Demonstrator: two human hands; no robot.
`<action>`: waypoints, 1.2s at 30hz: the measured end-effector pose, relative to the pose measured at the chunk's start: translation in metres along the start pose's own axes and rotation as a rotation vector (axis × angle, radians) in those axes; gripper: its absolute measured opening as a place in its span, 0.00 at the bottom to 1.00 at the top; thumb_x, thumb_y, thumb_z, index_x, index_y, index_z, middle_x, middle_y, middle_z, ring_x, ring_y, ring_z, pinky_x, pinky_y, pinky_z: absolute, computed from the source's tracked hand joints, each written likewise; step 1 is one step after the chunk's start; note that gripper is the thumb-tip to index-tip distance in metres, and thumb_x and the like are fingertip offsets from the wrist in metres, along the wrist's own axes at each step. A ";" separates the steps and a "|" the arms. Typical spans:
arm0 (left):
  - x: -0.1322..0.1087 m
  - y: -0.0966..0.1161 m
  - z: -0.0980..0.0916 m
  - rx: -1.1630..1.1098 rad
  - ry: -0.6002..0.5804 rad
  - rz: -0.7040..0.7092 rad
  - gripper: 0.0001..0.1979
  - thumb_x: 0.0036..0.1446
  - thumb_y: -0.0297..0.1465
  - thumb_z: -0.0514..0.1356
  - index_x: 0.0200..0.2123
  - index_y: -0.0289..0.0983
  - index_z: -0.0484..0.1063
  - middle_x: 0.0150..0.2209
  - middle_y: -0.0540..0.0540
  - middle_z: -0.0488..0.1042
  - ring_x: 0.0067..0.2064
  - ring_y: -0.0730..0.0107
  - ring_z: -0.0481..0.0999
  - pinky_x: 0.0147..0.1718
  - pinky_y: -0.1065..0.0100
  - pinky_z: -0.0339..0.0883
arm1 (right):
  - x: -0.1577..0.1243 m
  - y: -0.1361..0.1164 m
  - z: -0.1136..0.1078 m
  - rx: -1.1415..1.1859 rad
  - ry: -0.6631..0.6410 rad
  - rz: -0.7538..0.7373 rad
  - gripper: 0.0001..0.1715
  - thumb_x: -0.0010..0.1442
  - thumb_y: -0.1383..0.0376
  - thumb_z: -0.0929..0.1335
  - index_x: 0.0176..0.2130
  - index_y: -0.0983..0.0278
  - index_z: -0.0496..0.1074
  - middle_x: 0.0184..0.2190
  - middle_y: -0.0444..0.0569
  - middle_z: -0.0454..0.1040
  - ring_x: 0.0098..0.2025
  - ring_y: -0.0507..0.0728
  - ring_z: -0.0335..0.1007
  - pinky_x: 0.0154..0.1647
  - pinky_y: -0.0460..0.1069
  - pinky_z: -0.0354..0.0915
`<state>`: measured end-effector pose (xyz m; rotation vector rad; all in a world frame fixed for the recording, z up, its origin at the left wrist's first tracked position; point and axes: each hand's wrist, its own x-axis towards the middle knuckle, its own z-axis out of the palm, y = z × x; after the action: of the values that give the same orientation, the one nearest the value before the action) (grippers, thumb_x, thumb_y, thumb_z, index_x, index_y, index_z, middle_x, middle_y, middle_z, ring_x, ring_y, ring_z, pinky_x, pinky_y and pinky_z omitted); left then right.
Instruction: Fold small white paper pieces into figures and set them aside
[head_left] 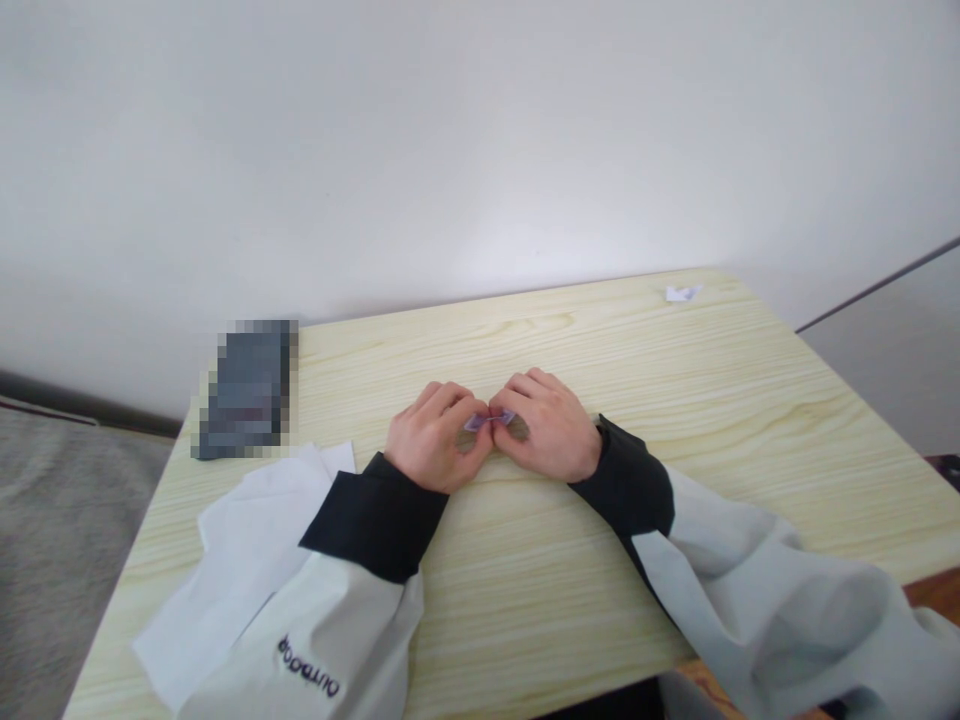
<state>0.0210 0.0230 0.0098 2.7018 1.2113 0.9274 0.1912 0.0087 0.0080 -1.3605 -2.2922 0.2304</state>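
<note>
Over the middle of the table, my left hand (pixel 437 437) and my right hand (pixel 546 425) meet with their fingertips together. Both pinch a small folded piece of paper (pixel 475 423), pale purple where it shows between thumbs and index fingers. Most of the paper is hidden by the fingers, so its full shape cannot be made out. The other fingers of each hand are curled. White sheets of paper (pixel 255 520) lie loosely stacked beside my left forearm, partly under the sleeve.
The light wood-grain table (pixel 600 360) stands against a white wall (pixel 480 140). At its far right corner sits a small folded white paper shape (pixel 682 294). A dark, pixelated flat object (pixel 246 390) lies at the left edge. Grey fabric (pixel 67 540) is below on the left.
</note>
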 end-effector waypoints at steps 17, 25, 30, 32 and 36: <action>-0.002 -0.009 0.003 0.013 0.006 -0.007 0.06 0.54 0.33 0.59 0.30 0.39 0.75 0.30 0.48 0.77 0.35 0.67 0.73 0.36 0.67 0.69 | 0.000 0.014 -0.001 0.031 0.015 -0.045 0.09 0.59 0.61 0.65 0.36 0.64 0.71 0.33 0.49 0.71 0.38 0.56 0.63 0.42 0.51 0.58; -0.008 -0.020 0.007 0.037 0.052 0.002 0.07 0.56 0.34 0.59 0.33 0.39 0.75 0.30 0.49 0.79 0.34 0.69 0.76 0.33 0.71 0.70 | 0.000 0.020 0.000 0.038 0.060 -0.041 0.14 0.60 0.56 0.65 0.35 0.64 0.72 0.32 0.49 0.72 0.37 0.55 0.64 0.41 0.49 0.59; -0.006 -0.016 0.004 0.060 0.022 -0.014 0.07 0.58 0.30 0.57 0.31 0.39 0.75 0.29 0.50 0.78 0.35 0.69 0.75 0.34 0.71 0.69 | 0.000 0.021 -0.003 0.035 0.047 -0.070 0.13 0.60 0.57 0.64 0.33 0.64 0.71 0.32 0.48 0.72 0.36 0.54 0.64 0.39 0.48 0.60; -0.006 -0.015 0.003 0.069 0.015 -0.012 0.07 0.57 0.29 0.57 0.30 0.39 0.74 0.29 0.50 0.78 0.35 0.69 0.75 0.34 0.70 0.68 | 0.000 0.022 -0.005 0.040 0.043 -0.072 0.13 0.60 0.57 0.65 0.32 0.64 0.71 0.33 0.48 0.72 0.37 0.54 0.64 0.39 0.48 0.60; -0.006 -0.014 0.003 0.094 0.037 -0.014 0.07 0.57 0.29 0.57 0.29 0.39 0.74 0.29 0.50 0.77 0.34 0.69 0.74 0.33 0.70 0.68 | 0.000 0.025 -0.006 0.057 0.014 -0.120 0.12 0.59 0.57 0.66 0.33 0.64 0.71 0.34 0.48 0.73 0.38 0.54 0.65 0.41 0.49 0.61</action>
<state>0.0101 0.0291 0.0010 2.7555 1.3113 0.9455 0.2139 0.0205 0.0044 -1.1886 -2.3278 0.2444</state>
